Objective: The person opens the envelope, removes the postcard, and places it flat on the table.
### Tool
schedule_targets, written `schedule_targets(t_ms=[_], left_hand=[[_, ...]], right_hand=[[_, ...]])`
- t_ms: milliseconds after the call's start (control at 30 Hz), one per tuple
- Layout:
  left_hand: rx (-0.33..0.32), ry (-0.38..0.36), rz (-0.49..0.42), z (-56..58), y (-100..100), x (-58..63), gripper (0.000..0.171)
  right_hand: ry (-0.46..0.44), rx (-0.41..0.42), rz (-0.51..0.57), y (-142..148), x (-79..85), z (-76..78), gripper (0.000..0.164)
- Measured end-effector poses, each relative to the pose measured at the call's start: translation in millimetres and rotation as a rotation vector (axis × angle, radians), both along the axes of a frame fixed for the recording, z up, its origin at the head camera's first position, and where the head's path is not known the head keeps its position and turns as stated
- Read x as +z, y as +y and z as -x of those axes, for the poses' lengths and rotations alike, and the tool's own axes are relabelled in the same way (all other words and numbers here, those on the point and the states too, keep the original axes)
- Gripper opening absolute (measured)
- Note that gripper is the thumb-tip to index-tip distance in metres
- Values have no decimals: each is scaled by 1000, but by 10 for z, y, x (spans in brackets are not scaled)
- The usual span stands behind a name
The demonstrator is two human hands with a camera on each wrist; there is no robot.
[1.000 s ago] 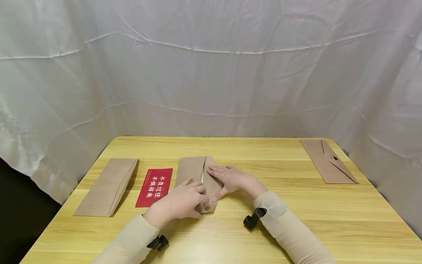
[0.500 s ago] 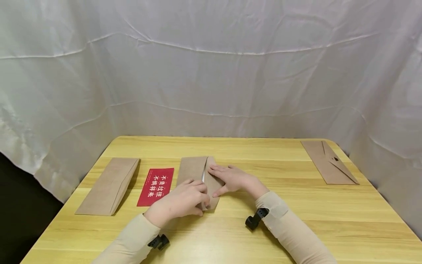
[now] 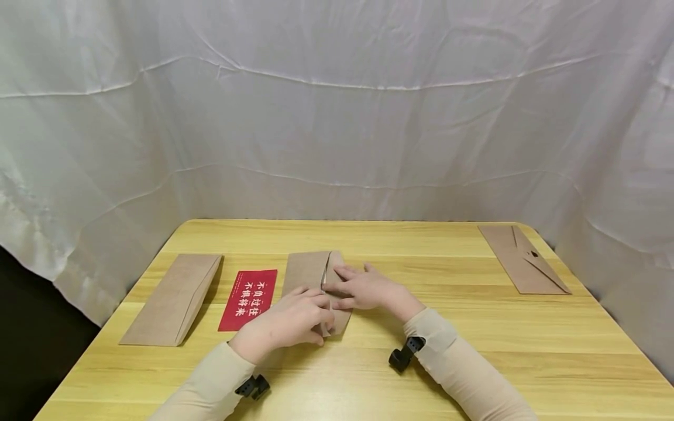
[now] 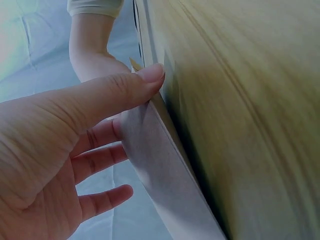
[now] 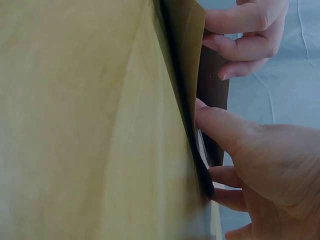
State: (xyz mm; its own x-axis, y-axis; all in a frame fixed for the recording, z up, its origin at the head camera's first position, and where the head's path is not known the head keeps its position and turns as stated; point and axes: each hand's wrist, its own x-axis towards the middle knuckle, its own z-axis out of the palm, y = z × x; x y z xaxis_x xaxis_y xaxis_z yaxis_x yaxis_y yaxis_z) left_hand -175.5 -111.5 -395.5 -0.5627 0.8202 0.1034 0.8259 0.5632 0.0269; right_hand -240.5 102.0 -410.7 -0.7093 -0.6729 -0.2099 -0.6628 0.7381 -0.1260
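Observation:
In the head view, a brown paper envelope [image 3: 307,268] lies at mid-table, its slit running lengthwise with something pale showing inside. My left hand [image 3: 292,316] pinches its near end; the left wrist view has the thumb [image 4: 132,90] over the edge and fingers behind the paper. My right hand [image 3: 371,289] reaches over the envelope's right-hand part, fingers extended and tips touching the paper by the slit. From the right wrist, my right hand [image 5: 270,160] has its thumb against the envelope [image 5: 187,55]. What lies under the left fingers is hidden.
A red card [image 3: 247,300] with white characters lies left of the envelope. Further left is another brown envelope [image 3: 171,298], its right edge slightly raised. A third envelope [image 3: 518,260] with a dark mark lies at the far right. A pale curtain [image 3: 337,128] stands behind the wooden table [image 3: 447,362].
My right hand has slid left over the envelope, its fingertips coming to the slit and the thumb drawing closer to the fingers. The left hand keeps its grip in about the same place.

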Motion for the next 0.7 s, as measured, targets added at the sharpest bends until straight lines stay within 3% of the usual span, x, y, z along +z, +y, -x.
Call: schedule_targets(t_ms=[700], left_hand=[[2, -4, 4, -8, 17, -14, 16]], right_hand=[[-4, -36, 103, 63, -73, 119, 58]])
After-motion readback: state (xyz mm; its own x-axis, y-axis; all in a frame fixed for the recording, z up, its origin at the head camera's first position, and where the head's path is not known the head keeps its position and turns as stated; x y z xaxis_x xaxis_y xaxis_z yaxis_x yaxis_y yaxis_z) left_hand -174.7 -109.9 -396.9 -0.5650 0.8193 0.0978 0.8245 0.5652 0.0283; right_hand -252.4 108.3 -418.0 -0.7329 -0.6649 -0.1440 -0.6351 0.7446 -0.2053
